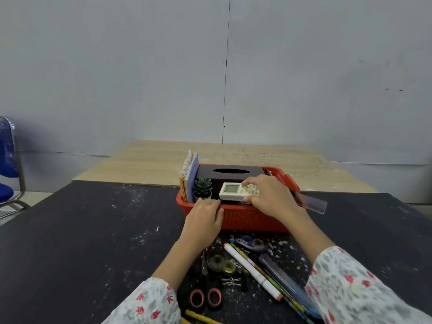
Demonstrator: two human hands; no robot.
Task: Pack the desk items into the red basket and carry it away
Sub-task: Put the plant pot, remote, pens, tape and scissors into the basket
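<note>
**Head view: remote goes in while the basket is steadied**

Head camera looks down on a red basket [245, 217] standing on the dark surface [93, 230]. The right hand [268, 197] lies over the button end of a white remote [238, 191], fingers [251, 182] curled across its top, apparently settling it flat on the dark tissue box [230, 175], where there is room left. The left hand [205, 217] rests on the basket's near rim, fingers relaxed and gripping nothing, probably to keep the basket from sliding. Notebooks [189, 176] stand upright against the left wall, likely to save space; a small succulent [203, 188] sits beside them. A clear ruler [313, 204] juts over the right side. Still unpacked, near the person: scissors [207, 288], a white marker [252, 271], tape rolls [221, 263] and a correction tape [251, 243]. Packing looks roughly half done.
</note>
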